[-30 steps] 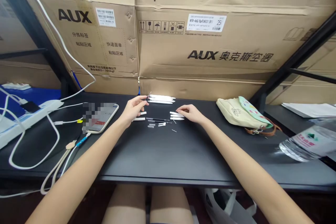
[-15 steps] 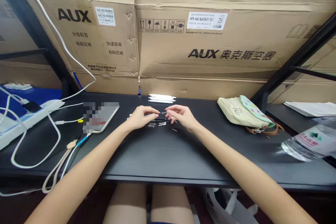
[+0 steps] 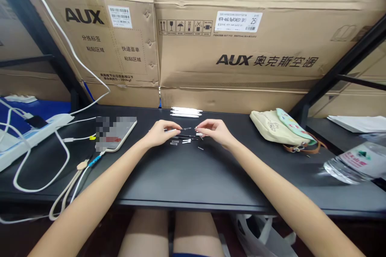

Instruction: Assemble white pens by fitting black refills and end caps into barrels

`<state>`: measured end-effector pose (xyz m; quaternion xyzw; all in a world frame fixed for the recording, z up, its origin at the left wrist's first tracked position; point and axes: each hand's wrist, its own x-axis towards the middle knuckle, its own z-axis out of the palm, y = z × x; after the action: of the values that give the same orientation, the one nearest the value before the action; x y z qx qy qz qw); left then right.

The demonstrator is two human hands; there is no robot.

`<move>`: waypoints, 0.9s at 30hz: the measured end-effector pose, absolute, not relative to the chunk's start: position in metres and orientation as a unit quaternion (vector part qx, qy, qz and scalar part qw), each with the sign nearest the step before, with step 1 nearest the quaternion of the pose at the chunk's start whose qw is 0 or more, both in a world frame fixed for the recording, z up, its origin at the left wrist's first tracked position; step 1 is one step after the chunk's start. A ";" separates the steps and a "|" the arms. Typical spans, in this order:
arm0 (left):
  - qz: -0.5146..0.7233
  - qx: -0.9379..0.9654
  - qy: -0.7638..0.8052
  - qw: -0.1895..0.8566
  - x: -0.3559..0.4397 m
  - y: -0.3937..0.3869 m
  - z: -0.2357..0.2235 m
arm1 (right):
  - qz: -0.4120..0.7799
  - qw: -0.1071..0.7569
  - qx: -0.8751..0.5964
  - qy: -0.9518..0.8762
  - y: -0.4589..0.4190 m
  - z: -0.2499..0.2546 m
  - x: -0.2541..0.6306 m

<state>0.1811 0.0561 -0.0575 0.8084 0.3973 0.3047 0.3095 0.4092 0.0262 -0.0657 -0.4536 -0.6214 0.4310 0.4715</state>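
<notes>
Refill (image 3: 186,129), or so it looks, is what the left hand (image 3: 165,131) holds in the head view, up in the middle, above the desk (image 3: 193,176). Its thin tip sticks out to the right. The left thumb and finger are pinched tight on it, maybe so that such a skinny thing does not slip or turn. Some white shows by this hand too, but I cannot tell if it is held.

The right hand (image 3: 217,129) is just across from the tip, with a small gap between. Its thumb and finger are nearly together. A tiny white speck shows at their ends, but I cannot tell if they grip it. White tubes (image 3: 199,134) poke out under them.

More dark refills (image 3: 186,137) lie between the hands, likely to be easy to reach. Clear bits (image 3: 174,143) and white bits (image 3: 187,141) are just in front, near each other, perhaps so none get lost. White pens (image 3: 185,113) lie side by side at the back, by the box (image 3: 187,64), maybe to be out of the way.
</notes>
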 end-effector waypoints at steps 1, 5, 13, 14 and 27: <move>0.312 0.802 0.405 0.308 0.179 0.058 -0.058 | 0.413 0.457 -0.463 -0.637 0.027 -0.065 0.415; 0.340 0.775 0.433 0.310 0.175 0.065 -0.061 | 0.304 0.342 -0.499 -0.736 0.027 -0.063 0.432; 0.340 0.773 0.429 0.320 0.176 0.064 -0.063 | 0.228 0.238 -0.511 -0.794 0.024 -0.065 0.433; 0.337 0.775 0.430 0.318 0.176 0.064 -0.062 | 0.223 0.235 -0.512 -0.795 0.023 -0.064 0.432; 0.332 0.780 0.434 0.305 0.176 0.064 -0.060 | 0.135 0.198 -0.531 -0.813 0.019 -0.064 0.430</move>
<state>0.1760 0.0637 -0.0604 0.7801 0.4343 0.3315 0.3047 0.4297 0.0187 -0.0637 -0.5313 -0.8126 0.1348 0.1981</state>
